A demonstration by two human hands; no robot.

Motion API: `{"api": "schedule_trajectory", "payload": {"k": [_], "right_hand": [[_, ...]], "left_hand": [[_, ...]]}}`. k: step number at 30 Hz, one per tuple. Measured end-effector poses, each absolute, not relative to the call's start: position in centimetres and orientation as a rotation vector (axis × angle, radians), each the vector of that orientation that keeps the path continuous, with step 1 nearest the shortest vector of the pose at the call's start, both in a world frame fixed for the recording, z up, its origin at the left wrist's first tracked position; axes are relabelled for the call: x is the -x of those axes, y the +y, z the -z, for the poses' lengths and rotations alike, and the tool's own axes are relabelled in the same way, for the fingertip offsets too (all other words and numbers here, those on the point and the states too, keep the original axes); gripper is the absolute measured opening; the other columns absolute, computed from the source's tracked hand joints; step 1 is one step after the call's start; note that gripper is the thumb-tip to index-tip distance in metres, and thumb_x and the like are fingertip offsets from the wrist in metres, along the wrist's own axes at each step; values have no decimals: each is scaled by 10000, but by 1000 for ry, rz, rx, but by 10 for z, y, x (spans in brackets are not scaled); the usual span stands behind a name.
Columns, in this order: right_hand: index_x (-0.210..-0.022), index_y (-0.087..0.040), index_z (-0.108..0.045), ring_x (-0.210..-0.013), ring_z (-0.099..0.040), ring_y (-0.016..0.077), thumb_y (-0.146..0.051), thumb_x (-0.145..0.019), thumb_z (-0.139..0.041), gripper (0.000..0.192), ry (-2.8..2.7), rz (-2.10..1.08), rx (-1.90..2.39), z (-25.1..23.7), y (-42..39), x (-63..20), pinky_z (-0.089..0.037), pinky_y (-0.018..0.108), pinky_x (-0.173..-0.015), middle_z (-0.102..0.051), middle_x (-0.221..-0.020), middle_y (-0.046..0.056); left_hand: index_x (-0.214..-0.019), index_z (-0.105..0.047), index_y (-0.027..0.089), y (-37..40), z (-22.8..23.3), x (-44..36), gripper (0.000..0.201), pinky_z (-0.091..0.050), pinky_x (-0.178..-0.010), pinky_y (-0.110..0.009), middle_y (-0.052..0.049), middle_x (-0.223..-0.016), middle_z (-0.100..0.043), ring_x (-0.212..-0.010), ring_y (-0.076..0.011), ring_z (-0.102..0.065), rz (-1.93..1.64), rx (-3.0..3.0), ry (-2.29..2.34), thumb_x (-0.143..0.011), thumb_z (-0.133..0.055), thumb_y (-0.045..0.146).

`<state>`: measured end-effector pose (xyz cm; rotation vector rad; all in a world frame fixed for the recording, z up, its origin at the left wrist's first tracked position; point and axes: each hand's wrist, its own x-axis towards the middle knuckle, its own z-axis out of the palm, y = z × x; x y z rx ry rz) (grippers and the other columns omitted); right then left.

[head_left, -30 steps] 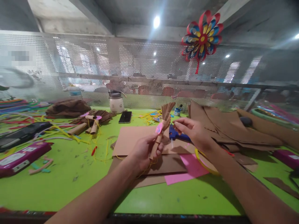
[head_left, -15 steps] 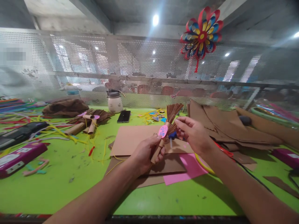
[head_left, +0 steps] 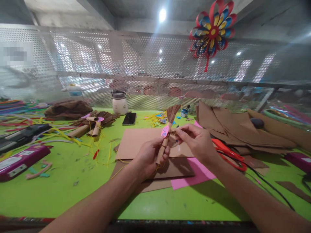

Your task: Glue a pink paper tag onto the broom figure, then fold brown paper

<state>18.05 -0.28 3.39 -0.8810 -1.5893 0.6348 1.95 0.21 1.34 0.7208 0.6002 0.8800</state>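
My left hand [head_left: 149, 153] is closed around the rolled handle of a small brown paper broom [head_left: 173, 113], which leans slightly right with its pleated fan end up. On its neck sits a pink oval label [head_left: 164, 131] with blue writing. My right hand [head_left: 195, 139] pinches a thin brown pleated piece that sticks out sideways from the broom, just right of the label. Its fingertips partly hide that piece. Below both hands lie stacked brown paper sheets [head_left: 133, 142] and a pink sheet [head_left: 195, 176].
Orange-handled scissors [head_left: 230, 155] lie by my right forearm, near a pile of brown paper [head_left: 230, 126]. Similar paper brooms [head_left: 96, 124], a phone [head_left: 129, 118], a jar [head_left: 120, 103] and a small blue pot [head_left: 184, 112] stand farther back. A purple power strip [head_left: 24, 161] lies left.
The broom and both hands have shifted slightly left. My right fingers have come closer to the label, pinching the side piece. The blue pot and more of the scissors now show.
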Motion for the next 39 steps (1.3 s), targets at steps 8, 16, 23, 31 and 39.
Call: {"api": "schedule_trajectory", "payload": {"k": [8, 16, 23, 31, 39], "right_hand": [[-960, -204, -636, -938, -569, 190, -207, -857, -515, 159, -1851, -123, 735, -15, -8, -162, -479, 361, -834, -625, -949, 70], [-1121, -198, -585, -1076, -481, 241, -169, -839, -519, 291, -1911, 117, 760, -14, -9, -160, -403, 453, -937, -569, -1137, 96], [-1157, -186, -568, -1031, -475, 263, -229, -827, -538, 335, -1904, 114, 833, -11, -9, -159, -412, 464, -895, -542, -1081, 118], [-1208, -189, -549, -1018, -477, 253, -279, -840, -533, 379, -1925, 16, 844, -8, -11, -158, -415, 447, -900, -532, -1054, 116], [-1226, -173, -528, -1027, -479, 237, -263, -847, -533, 390, -1922, -97, 791, -3, -11, -156, -421, 426, -917, -529, -1057, 115]], "left_hand": [[-772, -541, 119, 7, -9, -18, 174, -336, -342, -156, -6, -534, -517, -399, -86, -477, -1023, -710, 605, -846, -475, 262], [-793, -544, 127, 4, -13, -19, 180, -323, -321, -151, -2, -515, -523, -374, -86, -477, -1009, -686, 625, -854, -471, 280], [-817, -560, 130, 4, -13, -19, 142, -321, -318, -149, 9, -523, -522, -376, -82, -474, -1030, -673, 627, -832, -497, 257], [-858, -588, 112, 5, -12, -23, 134, -363, -352, -151, 7, -581, -534, -399, -65, -469, -1114, -707, 570, -826, -510, 216], [-913, -581, 128, 3, -14, -20, 146, -361, -333, -141, 12, -587, -540, -394, -65, -474, -1106, -732, 591, -823, -525, 228]]}}
